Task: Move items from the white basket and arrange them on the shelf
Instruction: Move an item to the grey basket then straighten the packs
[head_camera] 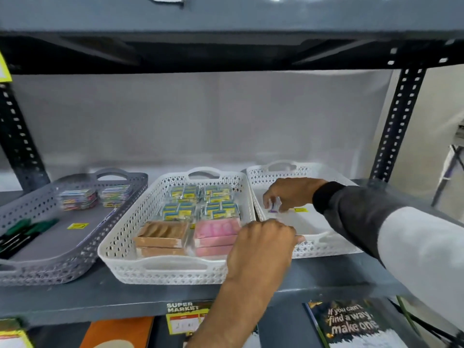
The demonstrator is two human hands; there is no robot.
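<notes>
A small packet (274,205), white with a purple edge and too blurred to identify, is pinched in the fingers of the right hand (291,194) inside the right-hand white basket (324,247) on the grey shelf (100,297). The left hand (263,244) grips that basket's near left rim, fingers curled over it. Just beside it, the middle white basket (120,237) holds blue-and-yellow packs (198,202), brown boxes (160,237) and pink boxes (216,237). Further left, a grey basket (50,267) holds colourful packs (95,195) and green-handled tools (27,229).
</notes>
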